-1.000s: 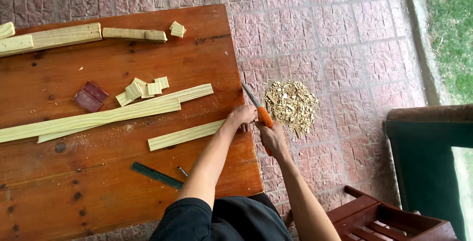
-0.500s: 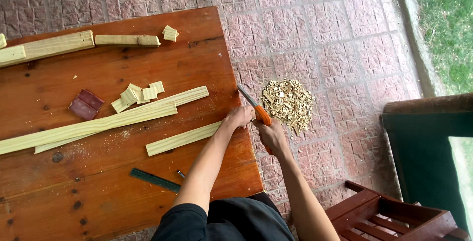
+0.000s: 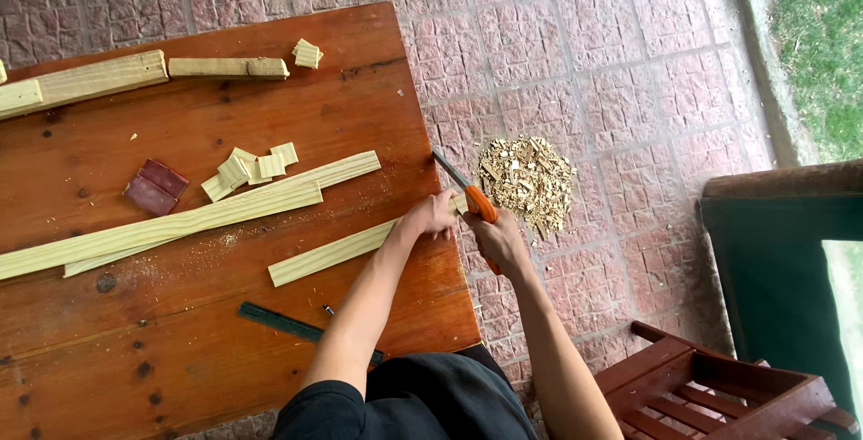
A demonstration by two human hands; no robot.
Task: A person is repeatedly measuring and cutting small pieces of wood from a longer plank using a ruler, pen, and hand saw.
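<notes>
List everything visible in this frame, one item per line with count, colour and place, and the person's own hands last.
table: one, reddish-brown wood, left half of view
long wood strips: about two, pale, lying across the table middle
short wood strip: one, pale, at the table's right edge under the left hand
wood bars: about three, pale, along the table's far edge
small wood blocks: a cluster, pale, mid table; one more near the far edge
dark red blocks: two, beside the cluster
ruler: one, dark green, near edge
saw: one, orange handle, at the table edge
wood chips: one pile, tan, on the paving
wooden chair: one, reddish, bottom right
left hand: on the short strip's end
right hand: gripping the saw handle
</notes>
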